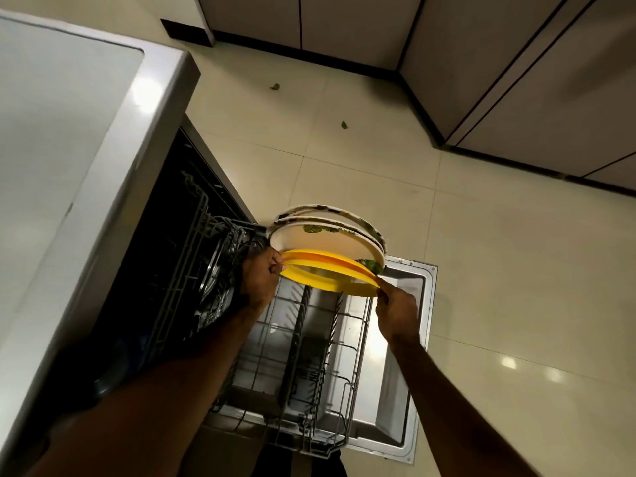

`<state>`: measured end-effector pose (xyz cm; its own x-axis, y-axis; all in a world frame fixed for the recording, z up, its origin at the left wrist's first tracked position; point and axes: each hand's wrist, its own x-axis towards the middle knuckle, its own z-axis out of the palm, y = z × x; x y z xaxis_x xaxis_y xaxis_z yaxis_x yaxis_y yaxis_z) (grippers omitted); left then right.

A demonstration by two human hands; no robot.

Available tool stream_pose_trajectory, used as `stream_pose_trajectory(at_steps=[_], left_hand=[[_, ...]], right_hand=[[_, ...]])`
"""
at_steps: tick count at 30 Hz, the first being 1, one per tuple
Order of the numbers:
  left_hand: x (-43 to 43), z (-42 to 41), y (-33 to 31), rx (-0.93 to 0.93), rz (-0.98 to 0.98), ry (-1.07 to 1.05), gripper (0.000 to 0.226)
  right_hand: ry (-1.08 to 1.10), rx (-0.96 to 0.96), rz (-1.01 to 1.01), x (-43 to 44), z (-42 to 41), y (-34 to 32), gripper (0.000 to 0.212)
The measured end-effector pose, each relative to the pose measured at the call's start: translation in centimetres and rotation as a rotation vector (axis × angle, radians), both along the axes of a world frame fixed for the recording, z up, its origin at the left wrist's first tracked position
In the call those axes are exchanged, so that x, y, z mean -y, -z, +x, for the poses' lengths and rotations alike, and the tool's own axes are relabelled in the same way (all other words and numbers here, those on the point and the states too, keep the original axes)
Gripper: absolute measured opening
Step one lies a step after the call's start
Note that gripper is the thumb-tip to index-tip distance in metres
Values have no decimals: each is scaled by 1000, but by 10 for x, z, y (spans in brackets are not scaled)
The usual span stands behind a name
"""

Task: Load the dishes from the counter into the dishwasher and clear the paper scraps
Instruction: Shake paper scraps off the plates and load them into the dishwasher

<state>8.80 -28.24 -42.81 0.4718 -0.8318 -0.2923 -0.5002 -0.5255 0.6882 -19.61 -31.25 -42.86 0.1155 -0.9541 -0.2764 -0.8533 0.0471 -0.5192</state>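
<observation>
I hold a tilted stack of plates over the open dishwasher. Two white plates with a leaf pattern sit behind two yellow plates. My left hand grips the left rim of the stack. My right hand pinches the right edge of a yellow plate. Below them the pulled-out lower rack stands on the dishwasher's open door. Its wire tines look bare near the front.
The white counter runs along the left above the dishwasher's dark interior. Two small green scraps lie on the tiled floor. Cabinets line the far wall and right side.
</observation>
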Motion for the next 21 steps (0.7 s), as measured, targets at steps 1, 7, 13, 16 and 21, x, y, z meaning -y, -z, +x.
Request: stream_pose_trajectory(at_steps=[1, 7, 13, 16, 21], left_hand=[[1, 0, 5, -25, 13, -3, 13], [-2, 13, 43, -177, 182, 27, 38], [-18, 18, 36, -204, 364, 197, 74], [-16, 7, 12, -107, 397, 304, 88], [-11, -7, -28, 18, 391, 404, 91]], right_hand=[[9, -1, 21, 2, 1, 1, 27], [119, 94, 129, 5, 6, 11, 27], [92, 162, 168, -5, 13, 4, 32], [79, 182, 151, -6, 17, -8, 33], [1, 210, 135, -4, 24, -44, 40]])
